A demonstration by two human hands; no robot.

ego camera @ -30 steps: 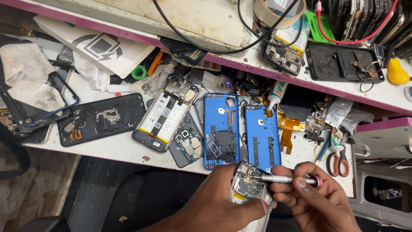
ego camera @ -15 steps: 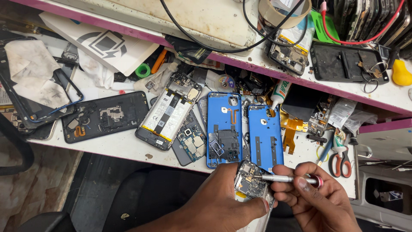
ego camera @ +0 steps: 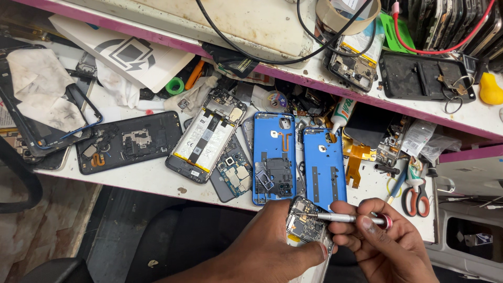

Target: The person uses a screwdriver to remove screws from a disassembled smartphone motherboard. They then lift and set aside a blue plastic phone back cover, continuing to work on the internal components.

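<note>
My left hand (ego camera: 272,246) clamps the opened phone (ego camera: 306,226) at the bench edge (ego camera: 157,181). My right hand (ego camera: 385,246) pinches the screwdriver (ego camera: 340,217), tip on the board. Advice: keep the driver square, press lightly, brace the phone.

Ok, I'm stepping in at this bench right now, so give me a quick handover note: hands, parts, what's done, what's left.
Left hand: grips the opened phone at the bench edge, circuit side up.
Right hand: holds the small screwdriver, tip on the phone's board.
On the bench: two blue back covers, a phone with its battery showing, scissors, a glue tube.
Done: the phone's back is off.
Left: the screw work under the tip; I can't tell how many screws remain.
</note>
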